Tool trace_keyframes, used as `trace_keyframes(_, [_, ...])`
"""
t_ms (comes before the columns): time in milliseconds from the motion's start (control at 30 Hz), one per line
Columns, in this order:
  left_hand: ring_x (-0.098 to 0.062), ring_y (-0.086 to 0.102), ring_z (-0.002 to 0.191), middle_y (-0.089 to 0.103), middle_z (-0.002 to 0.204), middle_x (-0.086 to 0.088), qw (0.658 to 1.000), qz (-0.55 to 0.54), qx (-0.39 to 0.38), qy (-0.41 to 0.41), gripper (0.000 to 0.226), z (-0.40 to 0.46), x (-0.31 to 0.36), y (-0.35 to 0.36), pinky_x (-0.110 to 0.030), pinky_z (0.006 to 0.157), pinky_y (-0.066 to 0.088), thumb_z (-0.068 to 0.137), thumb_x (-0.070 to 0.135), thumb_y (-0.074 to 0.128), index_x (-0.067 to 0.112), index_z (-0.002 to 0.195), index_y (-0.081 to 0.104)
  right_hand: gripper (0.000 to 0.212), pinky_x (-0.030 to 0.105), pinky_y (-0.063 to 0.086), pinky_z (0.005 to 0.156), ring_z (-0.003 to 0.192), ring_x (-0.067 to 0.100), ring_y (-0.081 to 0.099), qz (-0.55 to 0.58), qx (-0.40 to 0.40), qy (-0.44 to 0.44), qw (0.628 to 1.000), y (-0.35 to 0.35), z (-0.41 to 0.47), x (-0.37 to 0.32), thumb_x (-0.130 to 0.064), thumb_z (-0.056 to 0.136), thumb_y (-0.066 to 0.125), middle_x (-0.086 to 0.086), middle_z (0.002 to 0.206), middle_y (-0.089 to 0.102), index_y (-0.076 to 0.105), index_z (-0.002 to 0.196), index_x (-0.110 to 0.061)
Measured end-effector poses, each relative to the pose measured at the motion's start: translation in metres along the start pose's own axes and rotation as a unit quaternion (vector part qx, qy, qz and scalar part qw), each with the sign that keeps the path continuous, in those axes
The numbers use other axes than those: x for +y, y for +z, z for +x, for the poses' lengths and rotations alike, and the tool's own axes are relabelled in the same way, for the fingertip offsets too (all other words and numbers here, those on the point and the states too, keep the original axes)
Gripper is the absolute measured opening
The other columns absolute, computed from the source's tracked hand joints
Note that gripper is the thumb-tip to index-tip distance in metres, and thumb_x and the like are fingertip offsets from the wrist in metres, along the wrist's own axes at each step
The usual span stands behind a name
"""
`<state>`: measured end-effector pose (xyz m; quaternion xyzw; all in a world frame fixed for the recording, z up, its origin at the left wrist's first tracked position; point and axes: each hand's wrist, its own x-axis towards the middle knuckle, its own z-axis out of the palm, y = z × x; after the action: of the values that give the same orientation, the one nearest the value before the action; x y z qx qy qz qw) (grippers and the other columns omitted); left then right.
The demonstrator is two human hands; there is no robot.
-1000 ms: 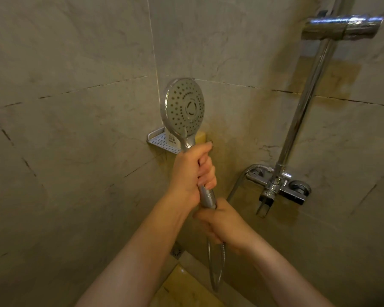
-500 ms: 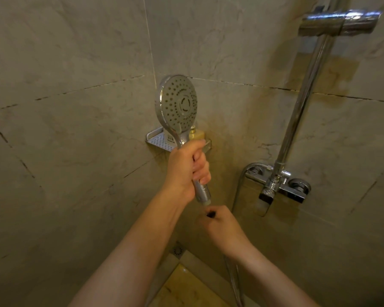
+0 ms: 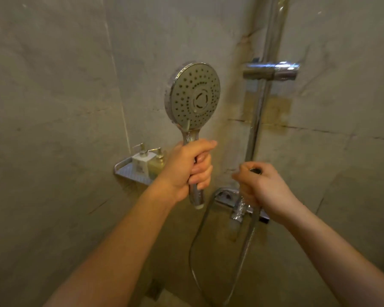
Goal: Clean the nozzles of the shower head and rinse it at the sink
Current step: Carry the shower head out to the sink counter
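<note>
Now | left hand (image 3: 184,171) grips shower head (image 3: 194,98) | right hand (image 3: 262,187) grips hose (image 3: 244,247) end, blurred

shower head (image 3: 194,97) handle partly hidden by left hand (image 3: 187,168), hose (image 3: 242,260) end inside right hand (image 3: 261,187), rail (image 3: 273,41) cut off at top

Tiled bathroom shower stall: chrome riser rail (image 3: 256,120), corner shelf (image 3: 129,171) of soap bottles (image 3: 142,161).

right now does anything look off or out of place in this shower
Yes: the shower head, held upright in the left hand, is off its hose; its handle end is bare. The right hand holds the loose hose end. Yellowish staining marks the wall behind the riser.
</note>
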<state>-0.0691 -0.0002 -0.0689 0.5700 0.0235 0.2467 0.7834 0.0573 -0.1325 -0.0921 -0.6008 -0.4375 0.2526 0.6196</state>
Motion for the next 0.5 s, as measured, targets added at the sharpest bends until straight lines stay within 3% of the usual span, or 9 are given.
trace_keyframes(133, [-0.009,0.026,0.024,0.029,0.033,0.006,0.997,-0.031,-0.069,-0.024,0.046,0.026,0.006,0.022,-0.018,0.032,0.028,0.090,0.021,0.059,0.018,0.049,0.039,0.051,0.016,0.016,0.042,0.041,0.010,0.018,0.025,0.045,-0.049,0.997,-0.043,0.017,-0.039,0.002,0.091,0.053,0.000,0.051,0.021,0.028,0.054,-0.021])
trace_keyframes(233, [-0.007,0.030,0.025,0.033,0.036,0.005,0.994,-0.039,-0.095,-0.023,0.043,0.041,0.008,0.039,-0.016,0.031,0.028,0.088,0.033,0.070,0.014,0.060,0.042,0.050,0.016,0.012,0.044,0.043,0.008,0.015,0.038,0.069,-0.076,0.994,-0.072,0.032,-0.065,0.002,0.092,0.052,-0.001,0.052,0.019,0.025,0.057,-0.020])
trace_keyframes(300, [-0.007,0.033,0.027,0.035,0.042,0.002,0.996,-0.015,-0.086,-0.005,0.054,0.051,0.009,0.049,-0.015,0.031,0.029,0.073,0.052,0.083,0.015,0.064,0.045,0.048,0.018,0.010,0.044,0.043,0.009,0.016,0.031,0.084,-0.091,0.992,-0.089,0.042,-0.080,0.001,0.093,0.053,0.000,0.053,0.019,0.027,0.058,-0.020])
trace_keyframes(367, [-0.008,0.035,0.031,0.037,0.050,-0.003,0.998,0.017,-0.065,0.015,0.063,0.062,0.010,0.059,-0.015,0.031,0.029,0.060,0.068,0.083,0.016,0.063,0.048,0.046,0.020,0.012,0.044,0.042,0.010,0.018,0.013,0.102,-0.100,0.990,-0.103,0.053,-0.092,-0.001,0.093,0.053,0.000,0.053,0.021,0.029,0.059,-0.020])
trace_keyframes(500, [-0.014,0.043,0.039,0.047,0.057,-0.005,0.997,0.056,0.018,0.051,0.057,0.080,0.010,0.077,-0.021,0.036,0.035,0.072,0.065,0.066,0.011,0.081,0.048,0.043,0.023,0.013,0.044,0.043,0.011,0.020,-0.021,0.123,-0.110,0.986,-0.124,0.075,-0.111,-0.003,0.090,0.054,0.000,0.050,0.025,0.031,0.058,-0.021])
